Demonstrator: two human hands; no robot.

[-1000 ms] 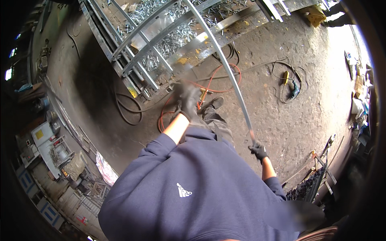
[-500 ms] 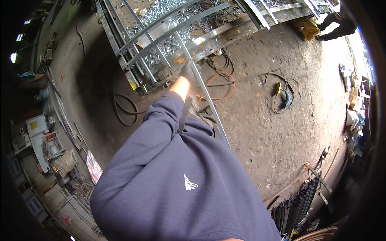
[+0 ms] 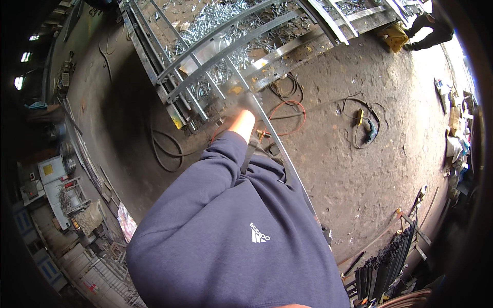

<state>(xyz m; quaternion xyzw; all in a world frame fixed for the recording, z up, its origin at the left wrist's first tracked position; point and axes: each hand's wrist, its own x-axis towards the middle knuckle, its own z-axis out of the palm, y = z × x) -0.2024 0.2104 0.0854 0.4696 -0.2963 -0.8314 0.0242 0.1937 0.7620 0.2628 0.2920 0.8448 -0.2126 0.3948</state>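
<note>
My left arm in a dark blue sleeve reaches forward, and my left hand (image 3: 246, 102), in a dark glove and smeared by motion, is closed on a long thin metal bar (image 3: 275, 136). The bar slants from the metal frame at the top down along my right side, where my body hides its lower end. Just ahead of the hand is the frame (image 3: 205, 64) of curved and straight silver rails. Many loose shiny metal pieces (image 3: 226, 49) lie among its rails. My right hand does not show; a small dark thing with a white mark (image 3: 328, 234) by my side is unclear.
Black hoses (image 3: 167, 154) and an orange hose (image 3: 303, 120) loop over the floor. A blue power tool (image 3: 371, 132) with its cable lies to the right. Dark rods (image 3: 387, 256) stand on a rack at lower right. Another person's leg (image 3: 431, 33) shows at upper right.
The view has shifted, so the frame, bar and floor things sit slightly lower and further right. My left hand stays at the bar and is more blurred.
</note>
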